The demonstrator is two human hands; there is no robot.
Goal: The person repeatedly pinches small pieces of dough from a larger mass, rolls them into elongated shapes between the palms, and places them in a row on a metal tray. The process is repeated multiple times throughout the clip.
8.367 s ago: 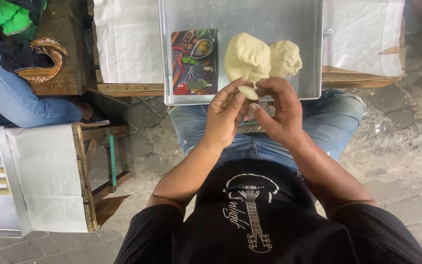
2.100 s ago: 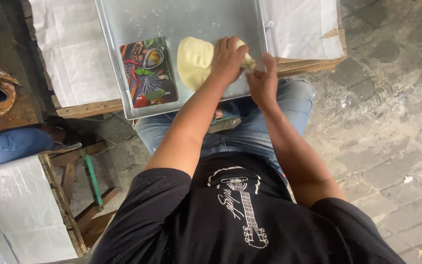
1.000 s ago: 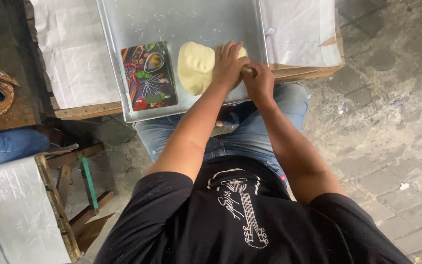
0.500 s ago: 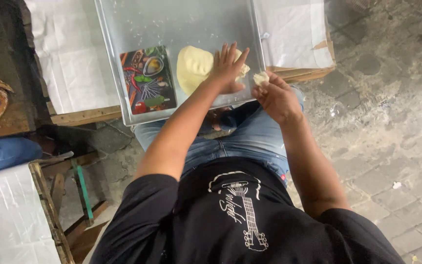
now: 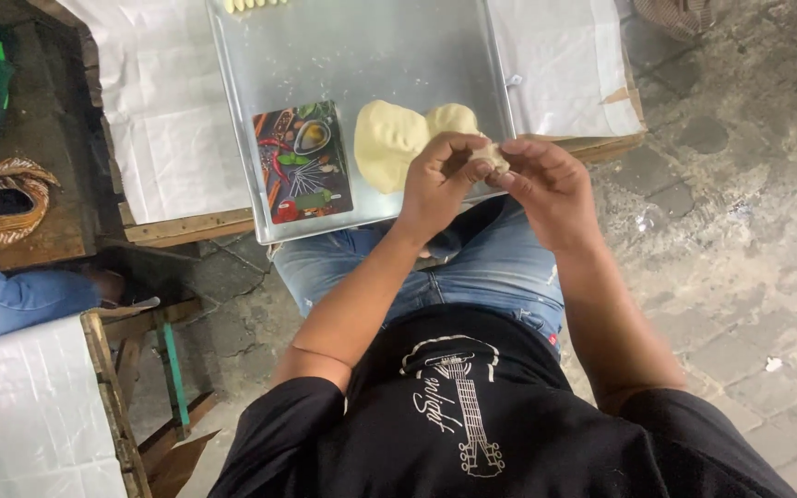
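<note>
Pale dough bit [image 5: 493, 159] pinched between left hand [image 5: 440, 180] and right hand [image 5: 551, 180] grip, above metal tray [image 5: 362, 55].

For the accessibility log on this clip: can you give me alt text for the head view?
Seen from above, a seated person's left hand and right hand pinch a small piece of dough between them over a metal tray. On the tray lie a larger pale dough mass and a colourful printed card.
</note>
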